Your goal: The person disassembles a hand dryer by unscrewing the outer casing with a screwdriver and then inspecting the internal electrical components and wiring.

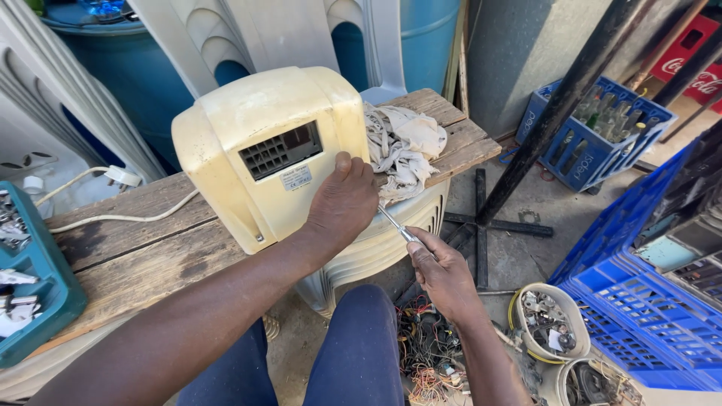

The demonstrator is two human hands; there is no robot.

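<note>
A yellowed cream plastic appliance housing (248,128) with a dark vent grille stands on a worn wooden plank bench (143,248). My left hand (342,199) presses against its lower right corner, steadying it. My right hand (444,274) grips the handle of a screwdriver (397,228), whose metal shaft points up-left toward the housing's lower right edge, behind my left hand. A white power cord (120,219) trails left from the housing across the plank.
A crumpled white rag (406,146) lies on the plank's right end. A teal tray (37,286) of small parts sits left. Blue crates (639,301), a bottle crate (594,128), blue barrels, stacked plastic chairs, tangled wires (425,353) and bowls of scrap surround me.
</note>
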